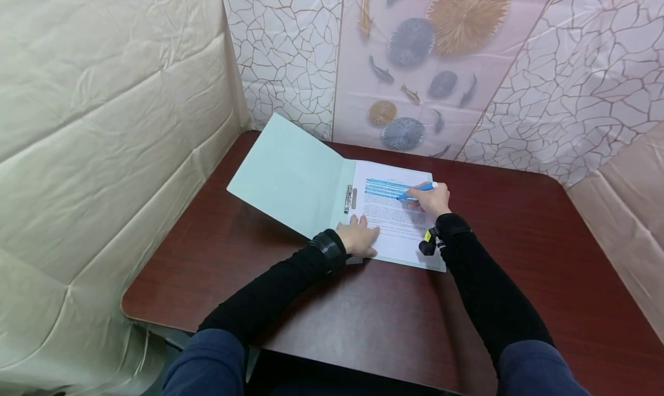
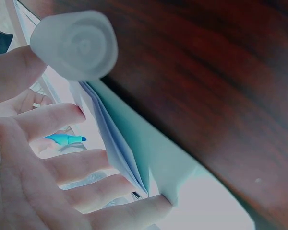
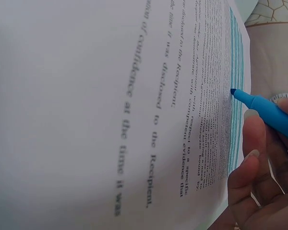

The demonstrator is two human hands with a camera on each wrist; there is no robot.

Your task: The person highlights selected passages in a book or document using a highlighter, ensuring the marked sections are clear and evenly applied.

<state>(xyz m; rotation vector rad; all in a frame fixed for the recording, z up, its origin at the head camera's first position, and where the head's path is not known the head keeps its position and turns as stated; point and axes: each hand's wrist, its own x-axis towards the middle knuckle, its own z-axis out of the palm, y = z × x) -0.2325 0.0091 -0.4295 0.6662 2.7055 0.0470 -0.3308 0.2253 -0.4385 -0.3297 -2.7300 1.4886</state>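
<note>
My right hand pinches a blue highlighter, its tip on the printed page at the lower edge of the blue-marked lines. In the right wrist view the highlighter's dark tip meets the text beside blue strokes. My left hand rests with spread fingers on the lower left of the page. A frosted white round piece appears near the thumb in the left wrist view; whether the hand touches it, I cannot tell. The sheets lie in an open pale green folder.
A metal clip sits by the folder's spine. The folder's left cover tilts up off the dark brown table. Patterned cloth hangs behind, and pale cloth covers the left side.
</note>
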